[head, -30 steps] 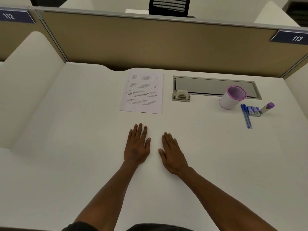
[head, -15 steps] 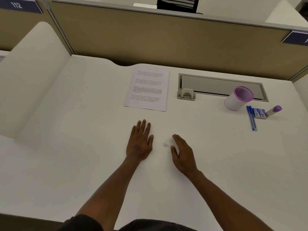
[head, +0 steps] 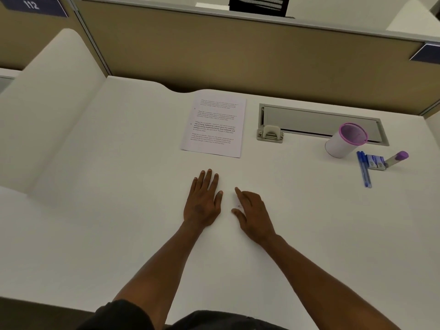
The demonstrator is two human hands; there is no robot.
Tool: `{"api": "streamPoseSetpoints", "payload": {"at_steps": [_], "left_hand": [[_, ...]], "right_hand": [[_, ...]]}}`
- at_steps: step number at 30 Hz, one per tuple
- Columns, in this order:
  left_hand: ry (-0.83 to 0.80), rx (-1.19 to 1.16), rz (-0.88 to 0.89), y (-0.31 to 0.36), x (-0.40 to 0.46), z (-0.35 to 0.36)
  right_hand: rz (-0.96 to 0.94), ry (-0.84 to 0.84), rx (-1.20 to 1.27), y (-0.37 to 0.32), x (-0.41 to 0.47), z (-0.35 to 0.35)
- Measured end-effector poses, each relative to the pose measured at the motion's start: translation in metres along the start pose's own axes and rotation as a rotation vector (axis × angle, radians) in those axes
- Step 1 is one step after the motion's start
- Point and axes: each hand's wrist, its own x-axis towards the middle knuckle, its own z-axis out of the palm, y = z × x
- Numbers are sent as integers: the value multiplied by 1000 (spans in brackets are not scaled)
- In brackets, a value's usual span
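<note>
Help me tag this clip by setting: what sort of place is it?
Probably a library or office study carrel: a white desk walled by tan partitions, a numbered plate reading 112, and a cable hatch set in the desktop.

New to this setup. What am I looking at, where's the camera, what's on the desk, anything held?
There is no machine here, just a person's two bare hands. One wide-angle camera worn on the head looks forward and down at them. The left hand lies flat on the white desk. The right hand is beside it, fingers relaxed, index finger pointing forward. Neither holds anything. Farther back lie a printed sheet, a white cup with a purple rim, blue pens, a small box and a purple-capped tube.
</note>
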Motion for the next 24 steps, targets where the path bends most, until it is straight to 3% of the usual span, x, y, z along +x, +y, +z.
{"api": "streamPoseSetpoints", "payload": {"at_steps": [7,14,24], "left_hand": [[3,-5,-3,0,0,0],[15,-2,-7,0,1,2],[-8,7,-14,0,0,1]], "right_hand": [[101,88,196,7,8,-13],[174,-85,94,18,-4,-20],[176,-27,1,-6,2,-15]]}}
